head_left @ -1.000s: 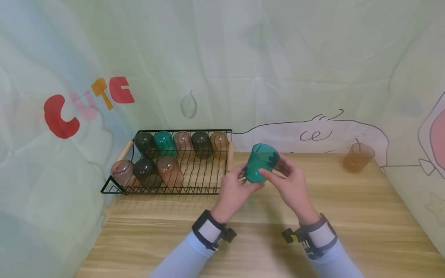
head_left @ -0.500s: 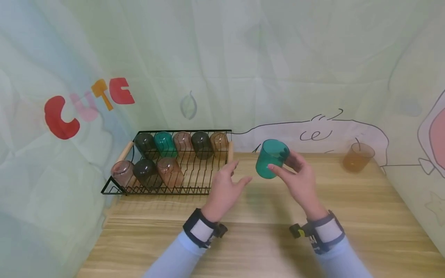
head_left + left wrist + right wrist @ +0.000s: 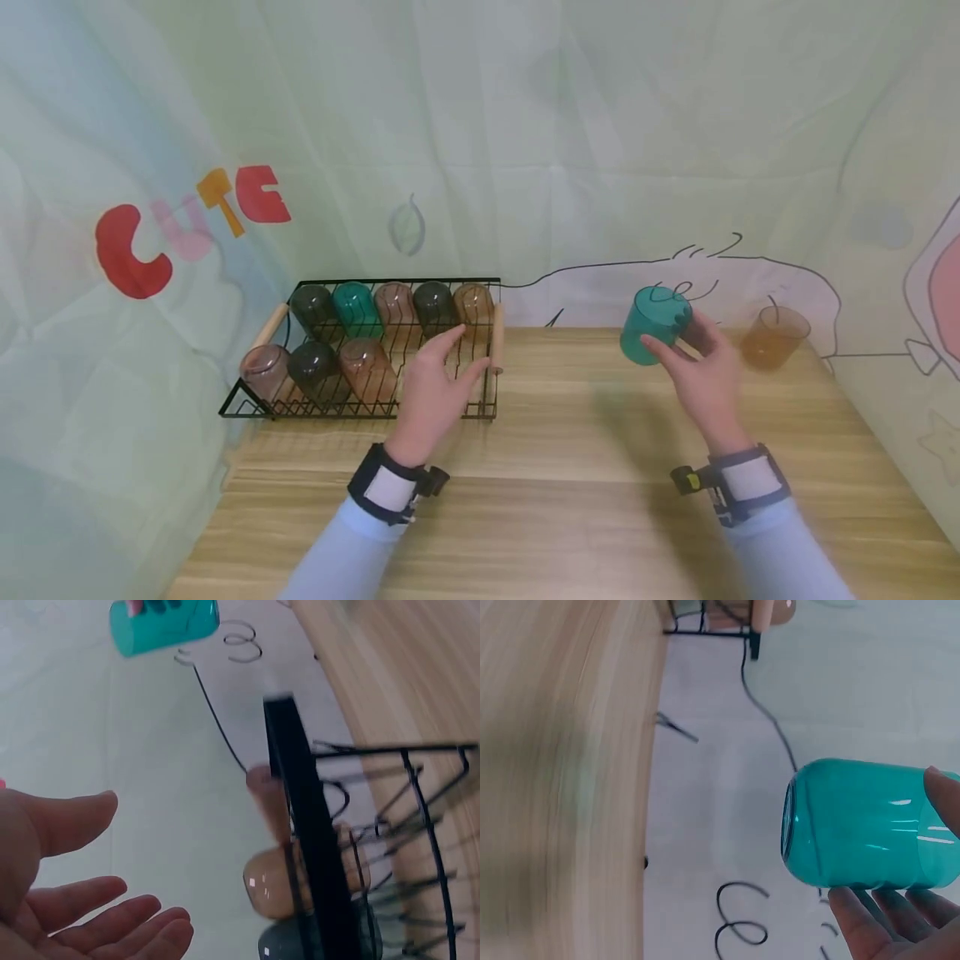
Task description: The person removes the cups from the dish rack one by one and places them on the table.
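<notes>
A clear teal cup [image 3: 651,327] is held in the air over the back of the table by my right hand [image 3: 707,379], thumb on the near side and fingers behind. Its mouth faces up, slightly tilted; the right wrist view shows the same teal cup [image 3: 870,825] gripped near its rim. My left hand [image 3: 431,400] hovers above the front right part of the black wire rack [image 3: 450,417], thumb and fingers apart, with nothing in it. An amber cup [image 3: 772,340] stands upright at the back right of the table, just beyond my right hand.
Several upside-down cups fill the rack's back row, among them another teal cup [image 3: 357,308]. In its front row sit a pink cup [image 3: 266,371], a dark grey cup [image 3: 318,371] and a peach cup [image 3: 367,368]. Wooden handles [image 3: 498,337] flank the rack, and a printed curtain [image 3: 480,150] hangs behind.
My left hand has let go of the teal cup and moved left over the rack. The right hand has carried the cup to the right, toward the amber cup.
</notes>
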Available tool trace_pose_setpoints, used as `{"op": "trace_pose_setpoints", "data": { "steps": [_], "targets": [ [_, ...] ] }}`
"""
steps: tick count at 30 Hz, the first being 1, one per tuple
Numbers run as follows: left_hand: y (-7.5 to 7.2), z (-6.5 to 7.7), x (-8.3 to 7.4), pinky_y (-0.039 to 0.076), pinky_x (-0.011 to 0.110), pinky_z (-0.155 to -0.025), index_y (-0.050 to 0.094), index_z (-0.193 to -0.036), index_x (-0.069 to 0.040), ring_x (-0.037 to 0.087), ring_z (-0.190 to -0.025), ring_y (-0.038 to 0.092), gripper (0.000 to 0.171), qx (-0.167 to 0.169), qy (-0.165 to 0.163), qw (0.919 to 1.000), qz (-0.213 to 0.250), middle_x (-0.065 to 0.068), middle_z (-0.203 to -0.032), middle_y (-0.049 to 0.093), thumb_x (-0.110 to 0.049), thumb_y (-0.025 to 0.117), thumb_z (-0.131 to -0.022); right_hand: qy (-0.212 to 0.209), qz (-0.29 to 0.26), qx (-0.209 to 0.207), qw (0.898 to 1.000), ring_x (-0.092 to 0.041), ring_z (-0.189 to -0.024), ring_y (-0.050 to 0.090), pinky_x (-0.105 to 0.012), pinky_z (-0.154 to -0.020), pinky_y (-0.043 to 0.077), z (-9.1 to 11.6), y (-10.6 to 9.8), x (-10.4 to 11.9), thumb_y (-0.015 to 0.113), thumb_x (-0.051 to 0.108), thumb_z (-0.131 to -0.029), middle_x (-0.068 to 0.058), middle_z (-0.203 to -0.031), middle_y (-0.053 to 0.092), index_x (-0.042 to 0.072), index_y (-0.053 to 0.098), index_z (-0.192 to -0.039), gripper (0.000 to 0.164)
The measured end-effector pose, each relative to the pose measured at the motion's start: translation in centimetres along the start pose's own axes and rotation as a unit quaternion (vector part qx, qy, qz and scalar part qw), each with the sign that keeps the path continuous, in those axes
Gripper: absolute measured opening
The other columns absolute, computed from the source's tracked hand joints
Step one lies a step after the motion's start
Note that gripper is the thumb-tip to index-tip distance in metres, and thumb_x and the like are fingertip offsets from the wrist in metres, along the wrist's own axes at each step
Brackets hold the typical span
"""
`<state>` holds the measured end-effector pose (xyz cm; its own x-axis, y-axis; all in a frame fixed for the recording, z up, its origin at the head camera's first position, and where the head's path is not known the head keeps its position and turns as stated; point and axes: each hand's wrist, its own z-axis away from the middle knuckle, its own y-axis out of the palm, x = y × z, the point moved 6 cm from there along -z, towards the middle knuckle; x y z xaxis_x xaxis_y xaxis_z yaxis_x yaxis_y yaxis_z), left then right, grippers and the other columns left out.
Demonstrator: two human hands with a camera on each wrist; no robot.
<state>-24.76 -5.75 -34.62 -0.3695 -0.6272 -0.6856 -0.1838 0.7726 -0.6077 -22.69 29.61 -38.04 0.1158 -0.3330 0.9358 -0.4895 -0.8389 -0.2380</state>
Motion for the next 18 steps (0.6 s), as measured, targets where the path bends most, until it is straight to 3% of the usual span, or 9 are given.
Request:
{"op": "trace_pose_setpoints", "data": {
  "steps": [5, 8, 16, 17, 18],
  "targets": [
    [-2.2, -0.4, 1.3, 0.047, 0.046, -0.097, 0.054, -0.131, -0.011, 0.025, -0.123, 0.052, 0.056, -0.030, -0.013, 0.9991, -0.027, 0.012, -0.132, 0.056, -0.033, 0.071, -0.083, 0.019, 0.038, -0.043, 0.998, -0.018, -0.120, 0.054, -0.030, -0.092, 0.052, -1.1, -2.0, -1.7, 0.079, 0.039, -0.071, -0.004, -0.134, 0.055, 0.024, 0.050, -0.133, 0.070],
    [-2.9, -0.3, 2.0, 0.048, 0.046, -0.097, 0.054, -0.130, -0.010, 0.026, -0.124, 0.052, 0.055, -0.031, -0.019, 0.9986, -0.037, 0.012, -0.132, 0.056, -0.034, 0.070, -0.083, 0.038, 0.058, -0.056, 0.996, -0.020, -0.123, 0.051, -0.037, -0.096, 0.050, -1.6, -2.8, -2.6, 0.077, 0.045, -0.071, -0.005, -0.137, 0.052, 0.024, 0.047, -0.136, 0.074],
    [-3.1, 0.1, 3.0, 0.048, 0.046, -0.096, 0.057, -0.127, -0.008, 0.026, -0.118, 0.056, 0.053, -0.017, -0.020, 0.9974, -0.067, 0.012, -0.128, 0.059, -0.032, 0.071, -0.083, 0.064, 0.074, -0.081, 0.992, -0.020, -0.131, 0.043, -0.041, -0.106, 0.040, -3.1, -4.4, -4.4, 0.074, 0.049, -0.072, -0.004, -0.144, 0.044, 0.027, 0.043, -0.138, 0.077],
    [-3.1, 0.2, 3.1, 0.049, 0.045, -0.094, 0.056, -0.128, -0.008, 0.027, -0.108, 0.061, 0.053, -0.014, -0.023, 0.9972, -0.069, 0.012, -0.129, 0.059, -0.033, 0.071, -0.083, 0.068, 0.074, -0.082, 0.992, -0.019, -0.133, 0.042, -0.040, -0.107, 0.040, -3.2, -4.4, -4.6, 0.074, 0.049, -0.072, -0.003, -0.146, 0.042, 0.027, 0.041, -0.139, 0.078],
    [-3.1, 0.3, 3.2, 0.049, 0.045, -0.094, 0.055, -0.129, -0.008, 0.027, -0.108, 0.061, 0.054, -0.012, -0.024, 0.9970, -0.072, 0.012, -0.130, 0.058, -0.033, 0.070, -0.083, 0.074, 0.074, -0.081, 0.991, -0.019, -0.134, 0.040, -0.041, -0.108, 0.039, -3.3, -4.4, -4.9, 0.074, 0.049, -0.073, -0.003, -0.147, 0.040, 0.027, 0.039, -0.140, 0.079]
  ]
}}
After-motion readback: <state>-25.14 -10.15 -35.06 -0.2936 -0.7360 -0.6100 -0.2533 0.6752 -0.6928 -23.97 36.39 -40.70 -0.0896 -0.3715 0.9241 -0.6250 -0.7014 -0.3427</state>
